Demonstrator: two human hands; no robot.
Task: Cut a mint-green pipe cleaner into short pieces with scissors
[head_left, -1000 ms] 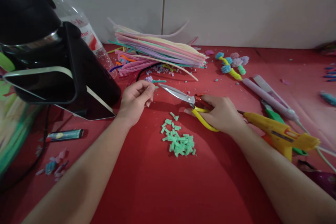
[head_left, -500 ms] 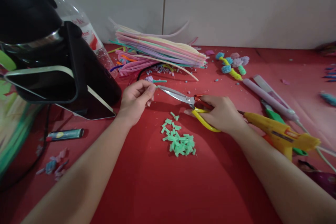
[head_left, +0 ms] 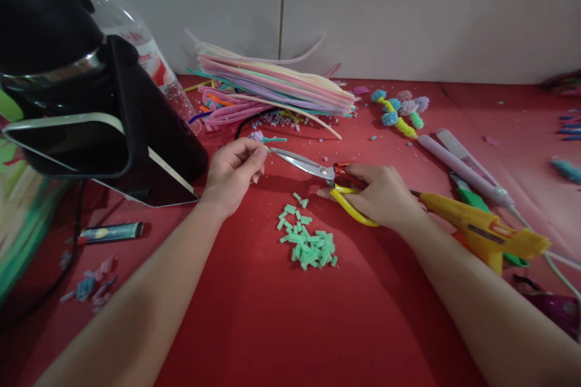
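Observation:
My right hand (head_left: 385,201) grips a pair of scissors (head_left: 303,164) by its handles, one red and one yellow. The silver blades look closed and point left, their tips at my left fingertips. Thumb and fingers of my left hand (head_left: 236,170) are pinched together beside those tips. Whatever sits in that pinch is tiny and mostly hidden. Below the scissors, a small heap of cut green strips (head_left: 313,247) lies on the red tabletop (head_left: 290,326).
Bundled pastel pipe cleaners (head_left: 276,81) lie by the wall. At left stand a black tumbler (head_left: 158,127), a phone (head_left: 72,145) and a plastic bottle (head_left: 152,60); a lighter (head_left: 111,233) lies nearer. To the right are a fuzzy flower piece (head_left: 399,112), a lilac straightener (head_left: 463,166) and a yellow glue gun (head_left: 481,227).

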